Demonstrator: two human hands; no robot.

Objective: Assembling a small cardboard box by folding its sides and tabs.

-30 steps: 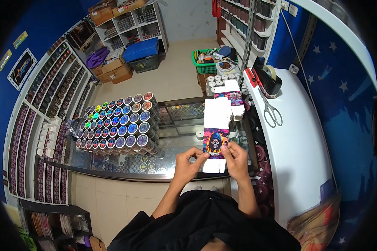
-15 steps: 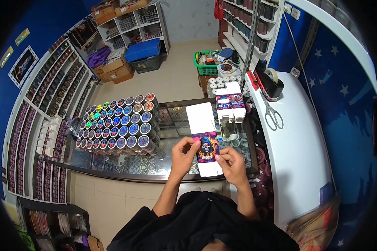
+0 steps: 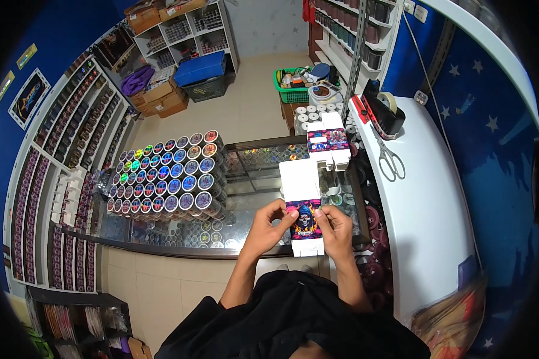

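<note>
Between my two hands, above the glass display counter (image 3: 239, 224), is a small carton (image 3: 306, 220) printed with a hooded skull and flames. Its long white flap stretches away from me and short white flaps show at the near end. My left hand (image 3: 266, 227) pinches the carton's left edge with thumb and fingers. On its opposite edge my right hand (image 3: 336, 232) has its thumb over the printed face. Fingers underneath are partly hidden. Just beyond, at the counter's far right, lies a pile of similar printed cartons (image 3: 327, 141) with white flaps.
Stacked round tubs (image 3: 167, 173) with shiny lids fill the counter's left part. To the right is a white table (image 3: 419, 209) with scissors (image 3: 391, 160) and a tape dispenser (image 3: 382, 116). White-lidded jars (image 3: 310, 118) and a green basket (image 3: 292, 94) stand beyond the carton pile.
The carton and both hands have shifted slightly right and nearer me. My right hand has moved up along the carton's edge, its thumb now higher on the print.
</note>
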